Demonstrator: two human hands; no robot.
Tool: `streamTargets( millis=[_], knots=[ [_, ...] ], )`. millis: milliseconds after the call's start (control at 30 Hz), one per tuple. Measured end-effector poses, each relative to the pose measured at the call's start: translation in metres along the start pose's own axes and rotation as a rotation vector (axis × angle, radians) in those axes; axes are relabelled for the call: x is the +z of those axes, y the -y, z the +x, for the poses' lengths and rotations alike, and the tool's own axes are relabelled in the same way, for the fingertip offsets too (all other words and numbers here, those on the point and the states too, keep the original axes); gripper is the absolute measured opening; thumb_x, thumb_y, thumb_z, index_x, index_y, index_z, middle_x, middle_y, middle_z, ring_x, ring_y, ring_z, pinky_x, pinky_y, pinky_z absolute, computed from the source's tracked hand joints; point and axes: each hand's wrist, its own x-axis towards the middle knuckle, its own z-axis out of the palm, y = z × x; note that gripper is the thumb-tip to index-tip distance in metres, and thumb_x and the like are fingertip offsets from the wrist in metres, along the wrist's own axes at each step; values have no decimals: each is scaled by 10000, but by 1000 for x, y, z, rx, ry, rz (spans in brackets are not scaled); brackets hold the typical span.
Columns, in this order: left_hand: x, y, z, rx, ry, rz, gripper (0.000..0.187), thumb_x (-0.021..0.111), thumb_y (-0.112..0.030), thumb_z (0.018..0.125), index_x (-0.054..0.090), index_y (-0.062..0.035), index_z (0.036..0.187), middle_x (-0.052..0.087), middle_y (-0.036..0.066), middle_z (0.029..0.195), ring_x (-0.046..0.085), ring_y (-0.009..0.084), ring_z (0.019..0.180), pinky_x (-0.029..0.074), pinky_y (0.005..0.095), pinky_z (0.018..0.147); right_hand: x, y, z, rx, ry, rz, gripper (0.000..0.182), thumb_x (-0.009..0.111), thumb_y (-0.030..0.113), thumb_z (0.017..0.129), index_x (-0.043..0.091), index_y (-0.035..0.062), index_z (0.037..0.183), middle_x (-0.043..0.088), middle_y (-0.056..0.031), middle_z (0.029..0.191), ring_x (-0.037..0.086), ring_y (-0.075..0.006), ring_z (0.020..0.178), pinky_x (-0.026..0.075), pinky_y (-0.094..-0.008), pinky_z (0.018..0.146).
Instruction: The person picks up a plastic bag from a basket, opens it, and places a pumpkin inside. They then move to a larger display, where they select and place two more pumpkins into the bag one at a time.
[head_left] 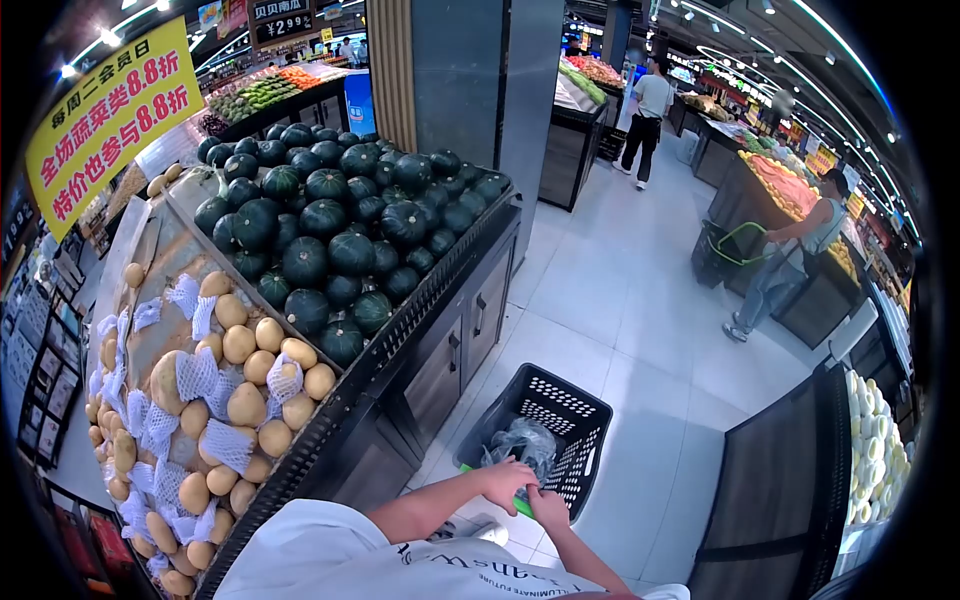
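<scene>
A black plastic shopping basket (572, 400) with slotted walls is in front of me, low in the middle of the head view. Inside it lies a clear, crumpled plastic bag (527, 446); its contents are hard to make out. My left hand (508, 482) is closed around the basket's green handle (523, 507). Just beside it, to the right, my right hand (546, 507) is closed on the same handle. The two hands nearly touch, and part of the handle is hidden beneath them.
To the left, a slanted stand holds dark green pumpkins (325, 220) and tan, round produce (240, 343), some in white foam nets. A dark display case (770, 490) stands at right. Farther off are a person with a basket (800, 240) and another person walking (650, 110).
</scene>
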Motion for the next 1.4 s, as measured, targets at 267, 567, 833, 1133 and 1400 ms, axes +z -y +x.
streamTargets(
  millis=[267, 567, 833, 1133, 1400],
  knots=[
    [-27, 25, 26, 16, 23, 121, 733, 783, -370, 484, 565, -92, 1127, 505, 108, 1200, 407, 267, 1214, 191, 571, 1062, -10, 8, 28, -128, 16, 43, 610, 438, 591, 796, 699, 40, 798, 653, -188, 748, 645, -341, 762, 491, -410, 723],
    [-37, 50, 58, 60, 110, 92, 765, 782, -364, 494, 546, -88, 1168, 467, 110, 1261, 383, 265, 1241, 187, 562, 1066, -29, 18, 37, -126, -67, 84, 535, 464, 547, 805, 699, 69, 850, 657, -171, 764, 644, -324, 750, 492, -397, 696],
    [-52, 43, 76, 88, 22, 65, 801, 776, -352, 516, 513, -66, 1216, 453, 114, 1284, 378, 268, 1251, 201, 545, 1068, -57, 13, 61, -159, -11, 44, 449, 470, 462, 804, 694, 81, 889, 648, -200, 832, 626, -364, 836, 484, -433, 771],
    [-10, 7, 121, 122, -305, -181, 560, 721, -295, 563, 568, -68, 1052, 552, 98, 1060, 522, 276, 1024, 398, 407, 887, -106, -41, 84, -114, -62, -67, 341, 541, 356, 747, 681, 74, 879, 650, -186, 865, 621, -354, 860, 490, -421, 776],
    [26, -13, 128, 142, -307, -629, 697, 724, -247, 669, 427, -12, 1255, 433, 202, 1245, 427, 328, 1182, 345, 373, 1007, -154, -87, 101, -256, -49, -393, 396, 613, 370, 671, 677, 143, 990, 638, -133, 1014, 567, -309, 1031, 397, -440, 952]
  ],
)
